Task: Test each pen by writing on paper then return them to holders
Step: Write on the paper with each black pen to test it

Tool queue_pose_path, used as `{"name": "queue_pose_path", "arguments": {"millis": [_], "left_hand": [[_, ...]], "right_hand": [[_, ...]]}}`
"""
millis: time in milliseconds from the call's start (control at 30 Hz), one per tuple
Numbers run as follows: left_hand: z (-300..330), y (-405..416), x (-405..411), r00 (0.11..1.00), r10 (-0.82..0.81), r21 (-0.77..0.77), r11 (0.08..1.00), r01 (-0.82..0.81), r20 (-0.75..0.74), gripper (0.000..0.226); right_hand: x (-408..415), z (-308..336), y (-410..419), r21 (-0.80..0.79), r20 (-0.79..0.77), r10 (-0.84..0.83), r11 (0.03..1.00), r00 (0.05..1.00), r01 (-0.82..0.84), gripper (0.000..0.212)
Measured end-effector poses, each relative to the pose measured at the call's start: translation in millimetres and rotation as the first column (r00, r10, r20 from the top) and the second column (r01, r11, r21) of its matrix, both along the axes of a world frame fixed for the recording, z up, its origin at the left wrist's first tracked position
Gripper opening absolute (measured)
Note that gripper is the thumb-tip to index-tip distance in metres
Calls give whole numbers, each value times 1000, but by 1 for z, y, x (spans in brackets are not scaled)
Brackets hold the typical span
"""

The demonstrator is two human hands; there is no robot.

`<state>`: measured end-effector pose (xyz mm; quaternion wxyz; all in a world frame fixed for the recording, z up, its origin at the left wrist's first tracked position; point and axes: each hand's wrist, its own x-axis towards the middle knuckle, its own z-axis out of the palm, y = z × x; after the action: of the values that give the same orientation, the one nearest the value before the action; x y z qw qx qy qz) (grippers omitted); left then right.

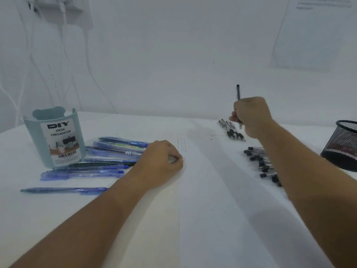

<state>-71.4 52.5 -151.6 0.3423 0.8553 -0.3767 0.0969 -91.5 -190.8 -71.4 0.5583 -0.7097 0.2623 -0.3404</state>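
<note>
My right hand (251, 117) grips a thin black pen (238, 93) upright, above a small group of black pens (230, 130) lying at the far edge of the white paper (208, 190). My left hand (160, 163) rests on the paper's left edge with its fingers loosely curled and nothing in them. A short column of tiny written test marks (182, 145) sits just beyond that hand. Several blue pens (108, 151) lie to the left beside a teal desk organizer (56, 138). A row of black-capped pens (262, 163) lies to the right, partly hidden by my right forearm.
A black mesh holder (343, 144) stands at the right edge. One blue pen (63, 190) lies alone near the front left. White cables (63, 35) hang down the wall behind the organizer. A sheet of paper (309, 31) is stuck on the wall at the upper right.
</note>
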Motion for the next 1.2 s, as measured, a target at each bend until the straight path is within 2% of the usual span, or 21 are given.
{"name": "queue_pose_path", "arguments": {"millis": [67,133,200,267,367,500,633,900,967,1100,1200], "left_hand": [[0,-1,2,1000,-5,-8,1000,5,-12,12],[-1,-1,4,1000,-14,-7,1000,14,-12,12],[-1,-2,5,1000,-23,2,1000,23,-4,13],[-1,-3,7,1000,-21,4,1000,21,-4,13],[-1,-3,8,1000,-18,3,1000,18,-6,12],[-1,-4,8,1000,-18,2,1000,18,-4,9],[0,-6,7,1000,-10,2,1000,10,-1,8],[0,-5,5,1000,-18,2,1000,18,-15,9],[0,-5,4,1000,-20,2,1000,20,-17,9],[1,-5,3,1000,-15,6,1000,15,-13,10],[0,-4,3,1000,-13,-6,1000,13,-18,8]], "right_hand": [[4,6,-22,-281,-223,-105,959,969,39,5],[9,2,-39,-497,-386,-273,866,881,51,19],[13,-7,-50,-584,-432,-390,808,813,78,10],[18,-18,-58,-600,-466,-420,797,779,71,8],[24,-30,-64,-586,-506,-395,810,767,30,29],[26,-35,-66,-571,-582,-381,820,718,-28,30],[29,-43,-67,-586,-580,-371,808,725,-55,37],[20,-37,-65,-607,-592,-330,783,735,-137,27],[15,-31,-66,-584,-620,-286,790,731,-187,17],[-1,-14,-70,-487,-701,-150,815,697,-315,22],[-20,1,-70,-417,-781,-67,796,622,-438,28]]}}
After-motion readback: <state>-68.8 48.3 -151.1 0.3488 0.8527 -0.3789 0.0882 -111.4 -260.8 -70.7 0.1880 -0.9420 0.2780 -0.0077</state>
